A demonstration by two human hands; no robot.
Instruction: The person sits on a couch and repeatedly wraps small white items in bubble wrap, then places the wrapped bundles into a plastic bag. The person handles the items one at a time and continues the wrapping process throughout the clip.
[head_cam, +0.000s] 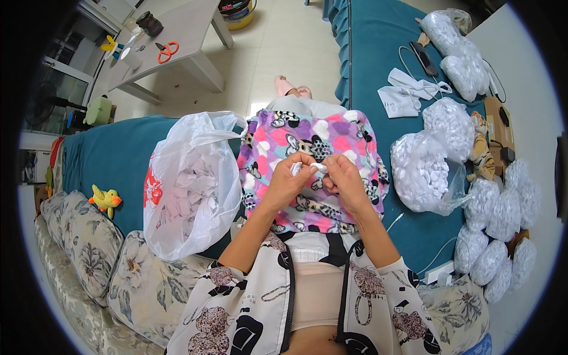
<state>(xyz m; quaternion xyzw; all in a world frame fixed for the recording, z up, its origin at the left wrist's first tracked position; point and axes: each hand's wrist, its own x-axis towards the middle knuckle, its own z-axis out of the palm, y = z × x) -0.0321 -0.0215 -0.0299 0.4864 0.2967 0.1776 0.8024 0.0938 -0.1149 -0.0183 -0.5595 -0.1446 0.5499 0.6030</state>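
Observation:
Over a cushion-like bundle of cartoon-print plush fabric (279,186) on my lap, both hands grip one small white piece (319,167), apparently cloth. My left hand (289,177) pinches its left end between thumb and fingers. The right end sits in the fingertips of my right hand (344,179). To my left stands a white plastic bag (173,133), its mouth spread around many flat white pieces (188,182). At my right a clear plastic bag (455,195) lies open, full of small white rolled or knotted pieces (432,173).
Several filled clear bags (470,248) crowd the right side beside a plush tiger (483,151). A smartphone (424,58) and a cable lie farther out on the teal cover (372,40). At far left are a yellow toy duck (105,199) and a table (182,26) bearing orange-handled scissors (167,52).

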